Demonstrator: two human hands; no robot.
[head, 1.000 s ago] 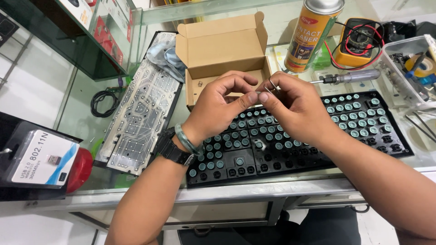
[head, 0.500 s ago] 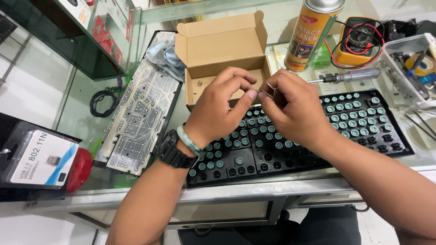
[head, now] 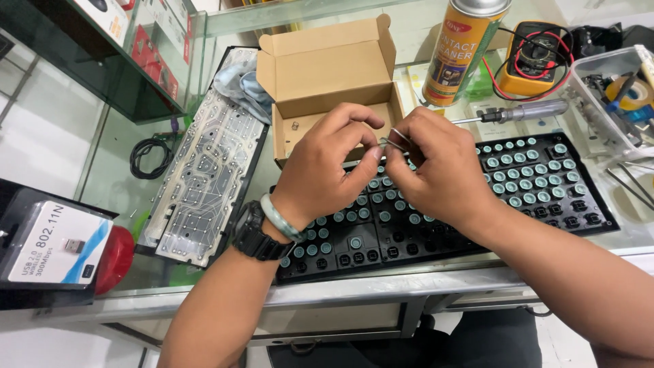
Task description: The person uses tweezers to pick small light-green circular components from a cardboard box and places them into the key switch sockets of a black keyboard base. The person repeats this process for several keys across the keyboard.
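Metal clip [head: 394, 142] now sits pinched between both hands: the left hand [head: 325, 170] has closed thumb and forefinger onto it, joining the right hand [head: 436, 170], above the keyboard [head: 545, 184] near the table's front edge, before the box [head: 327, 75].

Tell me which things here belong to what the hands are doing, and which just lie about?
In use: left hand, right hand, small metal piece pinched between them, black keyboard frame below.

Lying about: cardboard box, spray can, screwdriver, multimeter, membrane sheet.
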